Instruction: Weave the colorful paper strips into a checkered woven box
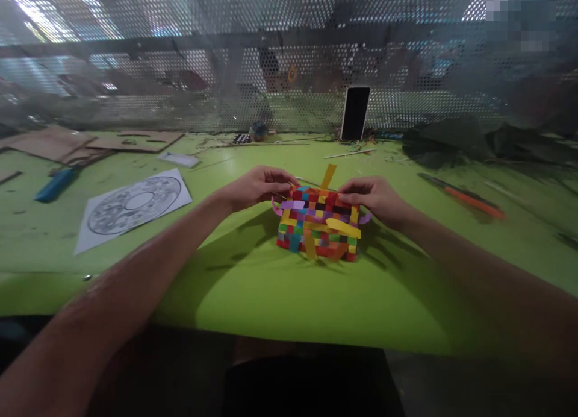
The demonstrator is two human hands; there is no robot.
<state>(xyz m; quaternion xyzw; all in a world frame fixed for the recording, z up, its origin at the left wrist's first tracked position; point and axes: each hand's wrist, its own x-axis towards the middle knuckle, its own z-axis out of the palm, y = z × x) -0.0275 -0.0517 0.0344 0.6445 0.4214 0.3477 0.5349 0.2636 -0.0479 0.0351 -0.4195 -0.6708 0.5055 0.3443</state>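
A small box-shaped weave of colourful strips [319, 224], in red, yellow, purple, green, blue and orange, stands on the green table between my hands. Loose strip ends stick out from its front and sides, and one yellow strip [329, 176] rises from its top edge. My left hand [266, 186] pinches the weave's upper left corner between thumb and fingers. At the upper right corner, my right hand [371, 197] grips it the same way. The inside of the weave is hidden from view.
Left lie a printed circular pattern sheet [135, 203], a blue-handled tool [56, 185] and cardboard pieces [135, 141]. An orange-handled cutter or knife [474, 201] is at right, near dark leaves [456, 143]. A phone-like slab [356, 114] leans against the perforated metal screen [203, 73].
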